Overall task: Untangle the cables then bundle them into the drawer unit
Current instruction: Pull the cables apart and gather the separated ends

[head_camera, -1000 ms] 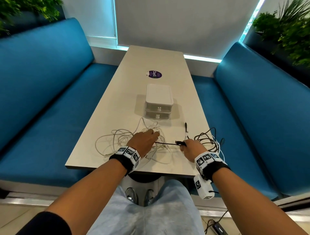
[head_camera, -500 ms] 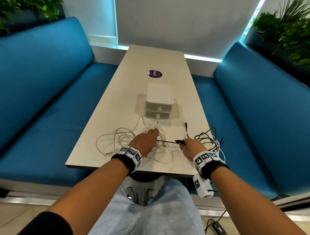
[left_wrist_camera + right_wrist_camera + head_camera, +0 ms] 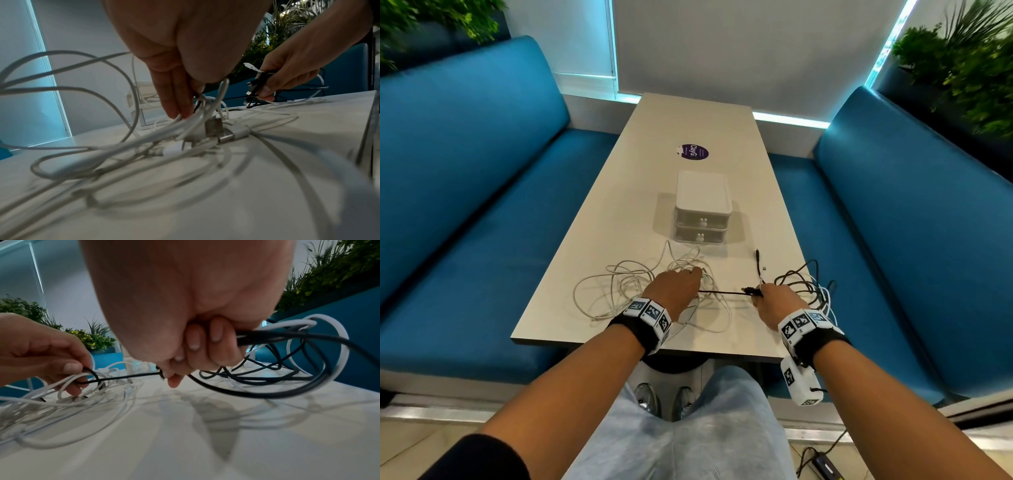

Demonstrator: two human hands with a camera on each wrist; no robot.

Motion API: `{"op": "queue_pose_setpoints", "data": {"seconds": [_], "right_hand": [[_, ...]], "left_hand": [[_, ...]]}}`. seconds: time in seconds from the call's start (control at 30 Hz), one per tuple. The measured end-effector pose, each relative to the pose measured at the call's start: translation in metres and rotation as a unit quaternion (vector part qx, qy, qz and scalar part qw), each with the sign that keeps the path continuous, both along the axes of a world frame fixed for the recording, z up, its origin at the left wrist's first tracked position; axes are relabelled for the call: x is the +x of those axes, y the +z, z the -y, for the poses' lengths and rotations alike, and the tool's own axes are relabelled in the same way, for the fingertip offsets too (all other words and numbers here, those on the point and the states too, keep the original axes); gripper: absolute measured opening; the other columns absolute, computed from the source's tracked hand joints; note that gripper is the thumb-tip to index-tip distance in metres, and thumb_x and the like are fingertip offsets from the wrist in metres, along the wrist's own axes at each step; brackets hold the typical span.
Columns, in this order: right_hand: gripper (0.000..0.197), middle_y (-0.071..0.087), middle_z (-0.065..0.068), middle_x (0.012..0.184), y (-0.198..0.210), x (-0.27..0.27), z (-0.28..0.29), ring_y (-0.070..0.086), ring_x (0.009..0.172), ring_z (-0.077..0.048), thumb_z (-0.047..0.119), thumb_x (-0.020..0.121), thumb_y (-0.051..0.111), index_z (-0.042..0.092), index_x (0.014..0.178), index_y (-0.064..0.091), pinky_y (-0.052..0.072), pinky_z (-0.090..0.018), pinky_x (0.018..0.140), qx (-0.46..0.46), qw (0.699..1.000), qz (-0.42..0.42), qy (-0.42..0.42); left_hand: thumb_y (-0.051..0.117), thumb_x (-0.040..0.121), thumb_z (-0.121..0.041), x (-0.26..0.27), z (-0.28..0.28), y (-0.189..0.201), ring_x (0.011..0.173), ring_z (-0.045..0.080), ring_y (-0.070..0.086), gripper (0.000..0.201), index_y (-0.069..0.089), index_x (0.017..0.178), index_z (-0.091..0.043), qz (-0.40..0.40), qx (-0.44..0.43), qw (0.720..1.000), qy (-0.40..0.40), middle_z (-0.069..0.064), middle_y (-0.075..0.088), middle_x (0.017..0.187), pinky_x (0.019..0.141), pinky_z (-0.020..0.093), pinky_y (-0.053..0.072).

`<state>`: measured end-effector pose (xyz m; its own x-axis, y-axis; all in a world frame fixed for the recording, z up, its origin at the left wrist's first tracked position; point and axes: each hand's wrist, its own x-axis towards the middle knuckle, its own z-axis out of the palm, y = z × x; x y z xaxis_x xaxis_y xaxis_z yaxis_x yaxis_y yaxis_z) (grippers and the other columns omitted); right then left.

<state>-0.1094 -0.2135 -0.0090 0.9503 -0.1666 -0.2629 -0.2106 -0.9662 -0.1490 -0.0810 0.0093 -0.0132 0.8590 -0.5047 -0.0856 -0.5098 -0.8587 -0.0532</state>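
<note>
A tangle of white cables (image 3: 619, 284) lies on the near part of the table (image 3: 619, 212). My left hand (image 3: 697, 274) rests in it and pinches a loop of black cable (image 3: 92, 373) between thumb and fingers (image 3: 71, 367). That black cable (image 3: 722, 293) runs taut to my right hand (image 3: 758, 291), a fist gripping several black cable ends (image 3: 257, 84) and one white plug (image 3: 249, 66). A coil of black and white cable (image 3: 804, 284) hangs behind the right hand near the table's right edge. The white two-drawer unit (image 3: 702, 202) stands beyond the cables, both drawers shut.
Blue benches (image 3: 465, 205) flank the narrow table on both sides. A purple sticker (image 3: 692, 152) lies beyond the drawer unit. A loose black plug end (image 3: 757, 255) lies right of the drawers. The table's front edge (image 3: 647, 346) is close to my wrists.
My left hand has edged slightly forward over the white tangle. The right hand has kept its hold, and the black cable stays stretched between the two hands.
</note>
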Motion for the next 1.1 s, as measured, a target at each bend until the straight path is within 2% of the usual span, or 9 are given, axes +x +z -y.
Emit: {"op": "queue_pose_setpoints", "data": {"seconds": [0.13, 0.23, 0.33, 0.47, 0.57, 0.67, 0.83, 1.0, 1.1], "right_hand": [[0.029, 0.064, -0.01, 0.106, 0.002, -0.001, 0.0, 0.059, 0.086, -0.026, 0.033, 0.1, 0.042, 0.013, 0.113, 0.059, 0.049, -0.033, 0.073, -0.005, 1.0, -0.001, -0.001], [0.03, 0.064, -0.009, 0.109, 0.004, 0.0, -0.006, 0.062, 0.09, -0.026, 0.031, 0.101, 0.04, 0.013, 0.115, 0.059, 0.048, -0.032, 0.072, -0.02, 1.0, 0.0, 0.004], [0.029, 0.064, -0.009, 0.11, 0.004, -0.001, -0.014, 0.063, 0.096, -0.028, 0.031, 0.101, 0.039, 0.014, 0.115, 0.059, 0.048, -0.033, 0.073, -0.028, 1.0, 0.0, 0.013], [0.03, 0.064, -0.009, 0.108, 0.004, -0.001, -0.017, 0.063, 0.094, -0.027, 0.031, 0.101, 0.039, 0.014, 0.115, 0.059, 0.051, -0.034, 0.076, -0.021, 1.0, -0.002, 0.019], [0.031, 0.065, -0.01, 0.108, 0.0, -0.002, -0.015, 0.063, 0.095, -0.028, 0.031, 0.101, 0.04, 0.012, 0.116, 0.06, 0.051, -0.034, 0.075, -0.015, 0.999, -0.009, 0.027], [0.032, 0.064, -0.012, 0.112, -0.004, -0.004, -0.016, 0.063, 0.1, -0.031, 0.032, 0.101, 0.041, 0.012, 0.117, 0.058, 0.047, -0.033, 0.074, -0.024, 0.999, -0.005, 0.041], [0.032, 0.064, -0.012, 0.112, -0.003, -0.002, -0.017, 0.063, 0.1, -0.03, 0.032, 0.101, 0.041, 0.011, 0.117, 0.058, 0.048, -0.034, 0.075, -0.016, 0.999, -0.005, 0.037], [0.029, 0.064, -0.014, 0.108, 0.0, 0.002, -0.017, 0.062, 0.094, -0.031, 0.029, 0.101, 0.041, 0.01, 0.113, 0.059, 0.045, -0.033, 0.07, 0.004, 0.999, 0.002, 0.035], [0.028, 0.064, -0.013, 0.104, 0.001, 0.003, -0.018, 0.062, 0.09, -0.03, 0.028, 0.101, 0.041, 0.01, 0.112, 0.059, 0.046, -0.033, 0.069, 0.01, 0.999, 0.003, 0.034]], "left_hand": [[0.049, 0.095, -0.013, 0.003, 0.01, -0.001, 0.103, 0.034, 0.062, 0.034, 0.041, 0.128, -0.006, -0.019, -0.065, 0.996, 0.064, 0.013, 0.06, 0.12, 0.07, 0.035, 0.037], [0.048, 0.094, -0.017, 0.005, 0.014, -0.006, 0.107, 0.034, 0.056, 0.033, 0.043, 0.124, -0.004, -0.041, -0.122, 0.986, 0.103, 0.016, 0.05, 0.127, 0.076, 0.038, 0.042], [0.054, 0.088, -0.009, 0.007, 0.014, -0.014, 0.11, 0.034, 0.048, 0.038, 0.044, 0.123, -0.001, -0.043, -0.106, 0.986, 0.119, 0.019, 0.034, 0.137, 0.084, 0.041, 0.046], [0.051, 0.085, -0.005, 0.011, 0.01, -0.018, 0.111, 0.034, 0.048, 0.036, 0.05, 0.121, -0.008, 0.006, -0.039, 0.995, 0.095, 0.015, 0.046, 0.126, 0.096, 0.044, 0.036], [0.049, 0.091, -0.023, 0.01, 0.006, -0.022, 0.112, 0.031, 0.05, 0.029, 0.051, 0.118, -0.014, -0.004, -0.049, 0.995, 0.081, 0.01, 0.052, 0.121, 0.099, 0.045, 0.033], [0.044, 0.092, -0.037, 0.01, 0.008, -0.023, 0.105, 0.031, 0.052, 0.03, 0.055, 0.11, -0.015, -0.01, -0.087, 0.994, 0.064, 0.008, 0.053, 0.113, 0.095, 0.043, 0.035], [0.044, 0.103, -0.028, 0.018, 0.005, -0.028, 0.09, 0.036, 0.058, 0.022, 0.057, 0.111, -0.013, 0.027, -0.119, 0.992, 0.014, 0.011, 0.053, 0.106, 0.068, 0.036, 0.035], [0.053, 0.101, -0.031, 0.022, -0.004, -0.02, 0.072, 0.036, 0.06, 0.018, 0.056, 0.102, -0.013, 0.065, -0.118, 0.99, -0.029, 0.009, 0.054, 0.091, 0.057, 0.036, 0.037], [0.055, 0.1, -0.03, 0.022, -0.005, -0.015, 0.069, 0.034, 0.06, 0.015, 0.056, 0.097, -0.015, 0.083, -0.108, 0.99, -0.025, 0.006, 0.056, 0.087, 0.054, 0.035, 0.034]]}}
